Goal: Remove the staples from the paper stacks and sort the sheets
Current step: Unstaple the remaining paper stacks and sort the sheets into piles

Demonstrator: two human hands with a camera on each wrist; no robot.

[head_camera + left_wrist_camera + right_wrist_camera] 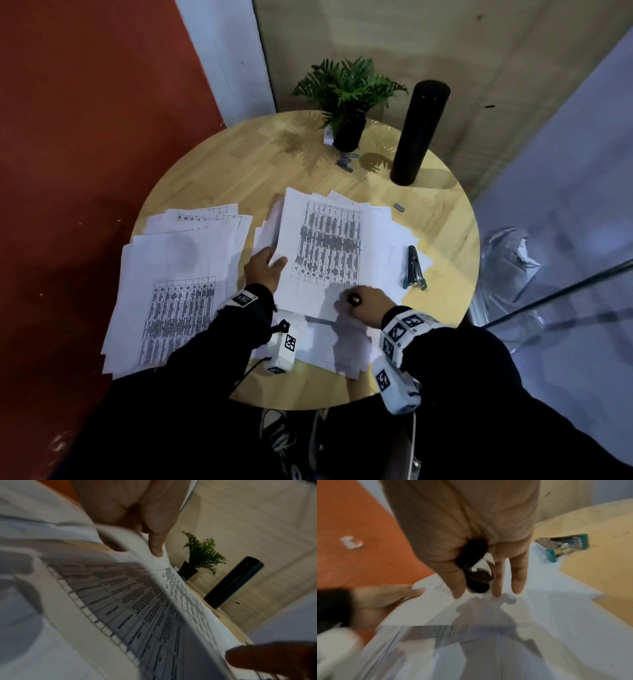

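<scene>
On the round wooden table (442, 212) lie white sheets printed with tables. My left hand (265, 269) pinches the left edge of the top printed sheet (325, 246) of the middle stack, thumb (157, 545) on top, lifting that edge. My right hand (363, 303) is at the sheet's near corner and grips a small black staple remover (474, 566) with white jaws, its tip down at the paper. A sorted pile of sheets (174, 301) lies at the left. More sheets (335, 346) lie under my wrists.
A stapler (415, 269) with teal trim lies on paper at the right. At the back stand a potted plant (347, 102) and a tall black cylinder (419, 132), with small staple strips (346, 162) between them. A red wall is at the left.
</scene>
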